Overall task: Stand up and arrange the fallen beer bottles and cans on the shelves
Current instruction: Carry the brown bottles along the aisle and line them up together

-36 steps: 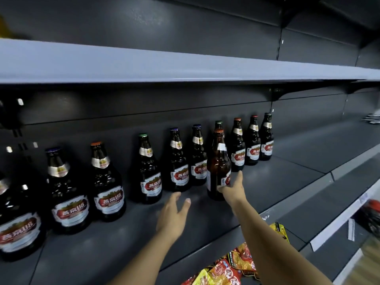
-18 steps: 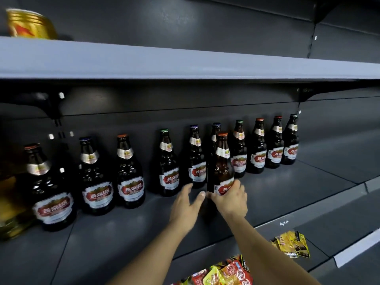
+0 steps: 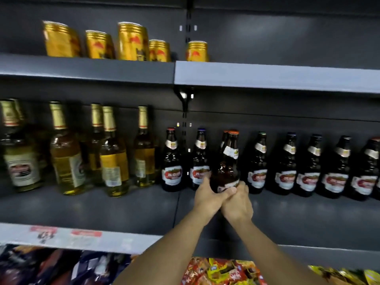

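Step in hand looks like seating the brown bottle (image 3: 228, 163) into the dark-bottle row (image 3: 308, 165) on the middle shelf (image 3: 123, 204). It stands upright just in front of the row, partly covering another orange-capped bottle behind it, so I'd judge it needs sliding into a free slot, not straight back. To do it well: keep the base flat on the shelf, push low near the base instead of at the neck, go slow so it doesn't knock its neighbours, and turn the label forward, since it reads off-centre now. Left hand (image 3: 207, 197) wraps the lower body from the left, fingers curled round the glass, thumb across the front. Right hand (image 3: 238, 204) clasps from the right, fingers curled at the base and touching the left thumb. Both hands are grasping the bottle; neither is released. Whether the base is fully down is hidden by the hands.
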{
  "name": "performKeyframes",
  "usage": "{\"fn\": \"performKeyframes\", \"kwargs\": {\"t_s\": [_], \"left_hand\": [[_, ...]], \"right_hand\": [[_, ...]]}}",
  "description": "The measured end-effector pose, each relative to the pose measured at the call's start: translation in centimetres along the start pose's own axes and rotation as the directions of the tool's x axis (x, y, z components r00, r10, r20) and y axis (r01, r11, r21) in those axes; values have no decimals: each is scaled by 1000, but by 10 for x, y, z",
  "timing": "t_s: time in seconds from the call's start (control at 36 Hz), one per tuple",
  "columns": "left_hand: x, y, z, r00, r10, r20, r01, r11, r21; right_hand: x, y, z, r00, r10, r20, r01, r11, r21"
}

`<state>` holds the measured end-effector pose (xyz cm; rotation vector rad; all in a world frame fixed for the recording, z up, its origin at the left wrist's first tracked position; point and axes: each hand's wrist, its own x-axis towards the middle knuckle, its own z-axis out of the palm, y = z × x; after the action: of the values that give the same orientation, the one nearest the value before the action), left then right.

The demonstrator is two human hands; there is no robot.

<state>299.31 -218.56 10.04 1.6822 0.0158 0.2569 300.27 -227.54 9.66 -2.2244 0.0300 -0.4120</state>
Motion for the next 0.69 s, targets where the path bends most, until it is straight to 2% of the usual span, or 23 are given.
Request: {"fn": "performKeyframes", "kwargs": {"t_s": [0.14,0.25,0.44,0.56,0.69], "left_hand": [[3,-13,-74,994,-12,-105,18,999,49],[15,-27,-127,992,-7,-128,19,996,90],[34,-47,-173,999,-46,-20,46,999,29],[37,-57,-175,996,-51,69,49,998,33],[40,-62,-168,995,-57,79,55,998,24]], "right_hand": [[-22,-47,52,996,1,93,-1,1000,0],[-30,-78,91,991,8,133,-10,1000,16],[-39,-100,132,996,48,78,-43,998,-55],[-45,-98,137,995,97,35,-94,993,-73],[-46,-95,135,995,94,20,-92,990,-108]]}}
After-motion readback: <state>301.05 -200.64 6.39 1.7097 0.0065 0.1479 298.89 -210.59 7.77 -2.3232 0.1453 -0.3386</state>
